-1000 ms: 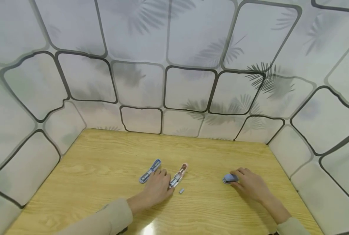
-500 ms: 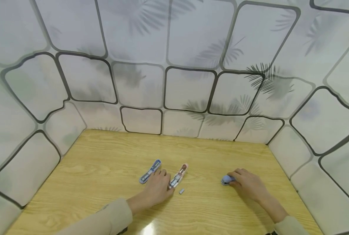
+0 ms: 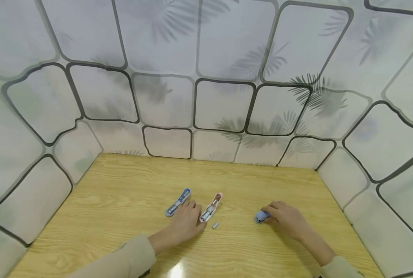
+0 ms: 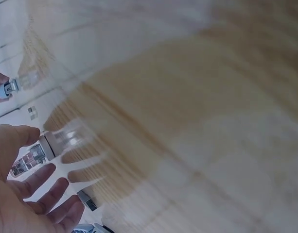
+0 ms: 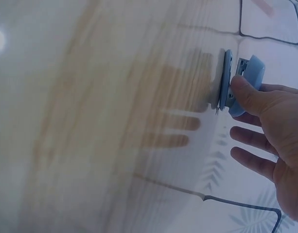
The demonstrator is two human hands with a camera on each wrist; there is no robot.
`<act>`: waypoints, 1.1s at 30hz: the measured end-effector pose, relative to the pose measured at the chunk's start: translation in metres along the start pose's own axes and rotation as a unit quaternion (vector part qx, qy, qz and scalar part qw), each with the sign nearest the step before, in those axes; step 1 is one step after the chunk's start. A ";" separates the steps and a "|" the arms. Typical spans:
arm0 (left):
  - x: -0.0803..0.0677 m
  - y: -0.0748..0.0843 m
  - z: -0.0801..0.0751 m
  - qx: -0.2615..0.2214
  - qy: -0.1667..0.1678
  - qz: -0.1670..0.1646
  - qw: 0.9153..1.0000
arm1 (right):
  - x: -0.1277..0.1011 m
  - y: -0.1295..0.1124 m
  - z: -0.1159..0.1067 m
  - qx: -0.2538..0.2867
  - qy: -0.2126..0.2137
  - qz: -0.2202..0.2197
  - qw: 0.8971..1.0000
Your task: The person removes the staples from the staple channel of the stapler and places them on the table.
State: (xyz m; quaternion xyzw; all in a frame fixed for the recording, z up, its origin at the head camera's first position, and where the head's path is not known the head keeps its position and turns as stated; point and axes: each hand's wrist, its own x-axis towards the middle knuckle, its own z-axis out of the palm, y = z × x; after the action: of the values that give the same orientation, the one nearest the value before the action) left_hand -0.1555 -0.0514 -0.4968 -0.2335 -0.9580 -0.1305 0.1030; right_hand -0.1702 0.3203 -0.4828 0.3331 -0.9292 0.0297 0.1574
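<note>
My left hand (image 3: 186, 221) rests on the table, thumb and index finger either side of the near end of a pink-and-white stapler (image 3: 211, 208), pinching it. That stapler lies folded out, its metal inside facing up. Left of the hand lies a blue stapler (image 3: 177, 202), also folded out and partly covered by the fingers. On the right, a light blue stapler (image 3: 261, 216) is in my right hand (image 3: 285, 221), held between thumb and fingers. In the right wrist view, the light blue stapler (image 5: 251, 80) stands on its base (image 5: 224, 80) with a gap between its arms.
A small grey block, perhaps a strip of staples (image 3: 215, 225), lies just right of the pink-and-white stapler. The wooden table (image 3: 130, 181) ends at patterned cloth walls (image 3: 168, 142) at the back and both sides.
My right hand has slid the light blue stapler a little to the left and nearer, turning it slightly. My left hand and the other staplers have stayed in place.
</note>
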 end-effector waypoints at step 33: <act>0.023 0.080 0.007 0.015 -0.088 0.040 0.995 | 0.024 -0.035 0.015 0.048 0.026 -0.086 0.995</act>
State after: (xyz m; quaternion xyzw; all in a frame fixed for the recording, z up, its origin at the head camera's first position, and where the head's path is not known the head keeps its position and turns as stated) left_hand -0.1388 0.0289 -0.4811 -0.2804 -0.9552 -0.0910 0.0273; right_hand -0.1699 0.2761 -0.4911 0.4177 -0.8904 0.0695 0.1672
